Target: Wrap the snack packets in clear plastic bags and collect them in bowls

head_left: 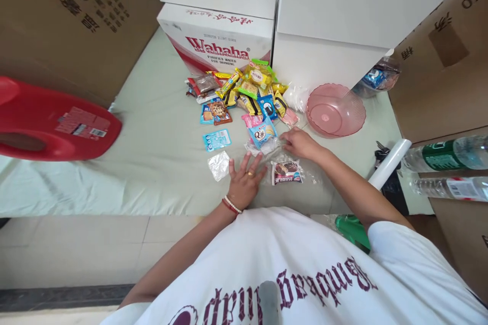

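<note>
My left hand (244, 184) lies flat near the table's front edge, fingers spread, its tips touching the lower edge of a clear plastic bag (267, 147). My right hand (301, 144) has its fingers bent together at the bag's right side, seemingly pinching the thin plastic. Between the hands, a blue Q-marked snack packet (263, 133) rests against the bag. A dark-and-white wrapped cake (286, 172) lies below my right hand, with clear film around it. Left of my left hand are a crumpled white wrapper (219, 165) and a flat light-blue packet (217, 139).
Behind is a heap of wrapped snacks (249, 86) against a Wahaba carton (221, 43). A pink translucent bowl (335, 111) stands right of it. A red jug (57, 122) lies at left; plastic bottles (450, 155) and a white roll (391, 163) lie at right.
</note>
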